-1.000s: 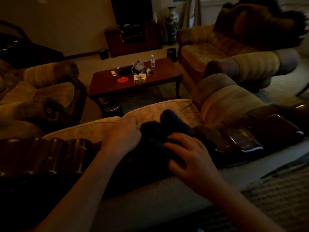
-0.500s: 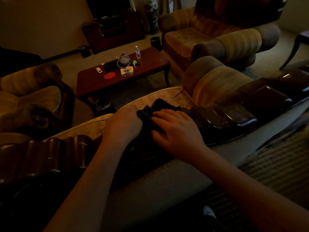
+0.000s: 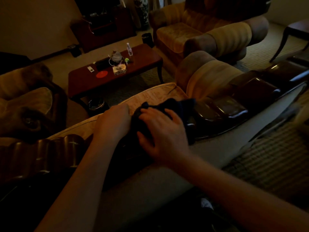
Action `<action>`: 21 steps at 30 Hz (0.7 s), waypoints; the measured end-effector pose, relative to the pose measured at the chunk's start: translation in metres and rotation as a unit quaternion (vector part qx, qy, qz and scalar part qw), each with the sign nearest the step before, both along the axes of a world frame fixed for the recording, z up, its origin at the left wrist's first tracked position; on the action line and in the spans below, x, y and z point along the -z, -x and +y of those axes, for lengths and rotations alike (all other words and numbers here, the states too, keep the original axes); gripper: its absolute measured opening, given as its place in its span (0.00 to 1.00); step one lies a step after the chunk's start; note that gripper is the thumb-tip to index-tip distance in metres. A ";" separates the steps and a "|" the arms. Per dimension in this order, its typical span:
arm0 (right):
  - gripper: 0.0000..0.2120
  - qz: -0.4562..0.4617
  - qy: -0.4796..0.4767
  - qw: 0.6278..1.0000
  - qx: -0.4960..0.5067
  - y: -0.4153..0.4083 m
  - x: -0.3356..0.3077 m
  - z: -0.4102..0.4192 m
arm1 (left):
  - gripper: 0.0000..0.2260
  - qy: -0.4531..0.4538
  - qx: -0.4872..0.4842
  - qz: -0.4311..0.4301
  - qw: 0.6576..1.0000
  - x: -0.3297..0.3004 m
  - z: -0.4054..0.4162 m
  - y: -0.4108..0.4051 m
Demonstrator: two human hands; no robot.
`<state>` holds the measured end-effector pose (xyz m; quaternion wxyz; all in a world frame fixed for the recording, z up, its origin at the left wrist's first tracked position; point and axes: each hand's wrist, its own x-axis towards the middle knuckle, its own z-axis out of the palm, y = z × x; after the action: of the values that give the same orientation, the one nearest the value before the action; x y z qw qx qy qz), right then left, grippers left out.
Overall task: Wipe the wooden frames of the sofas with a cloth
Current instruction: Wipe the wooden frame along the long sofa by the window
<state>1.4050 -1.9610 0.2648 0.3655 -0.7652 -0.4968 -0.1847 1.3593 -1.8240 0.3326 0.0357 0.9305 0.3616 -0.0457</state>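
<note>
I stand behind a beige sofa whose back is topped by a glossy dark carved wooden frame point(image 3: 230, 109). A dark blue cloth point(image 3: 177, 106) lies bunched on the frame near its middle. My right hand point(image 3: 160, 131) lies on the cloth with fingers spread and lightly bent, pressing it onto the wood. My left hand point(image 3: 113, 121) is just left of it, fingers curled over the cloth's left edge at the top of the frame. The fingertips of the left hand are hidden behind the sofa back.
Beyond the sofa stands a red-brown coffee table point(image 3: 145, 64) with a bottle, a red disc and small items. A beige armchair point(image 3: 200, 34) is at the back right, another sofa point(image 3: 25, 101) at the left. A dark bin point(image 3: 96, 106) sits under the table edge.
The view has tilted down and shifted. My right hand has slid left along the frame onto the cloth, closing in on my left hand, and the cloth is flatter.
</note>
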 end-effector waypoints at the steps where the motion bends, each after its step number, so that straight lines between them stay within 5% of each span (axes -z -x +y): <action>1: 0.16 -0.026 -0.031 0.999 0.016 0.011 0.010 0.002 | 0.10 -0.008 0.006 0.003 1.000 0.001 0.000 0.000; 6: 0.12 -0.139 -0.121 0.983 -0.005 -0.017 0.034 -0.009 | 0.10 0.014 0.000 -0.005 1.000 -0.001 0.000 0.001; 13: 0.18 0.080 -0.196 0.959 0.188 -0.029 0.041 -0.016 | 0.07 0.021 0.000 0.008 1.000 -0.002 0.000 -0.001; 21: 0.11 -0.158 -0.187 0.966 0.080 0.004 0.050 0.008 | 0.11 0.012 0.006 -0.013 1.000 0.000 0.001 0.002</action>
<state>1.4006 -1.9533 0.2148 0.4036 -0.6814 -0.4420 -0.4213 1.3570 -1.8229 0.3325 0.0517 0.9326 0.3553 -0.0380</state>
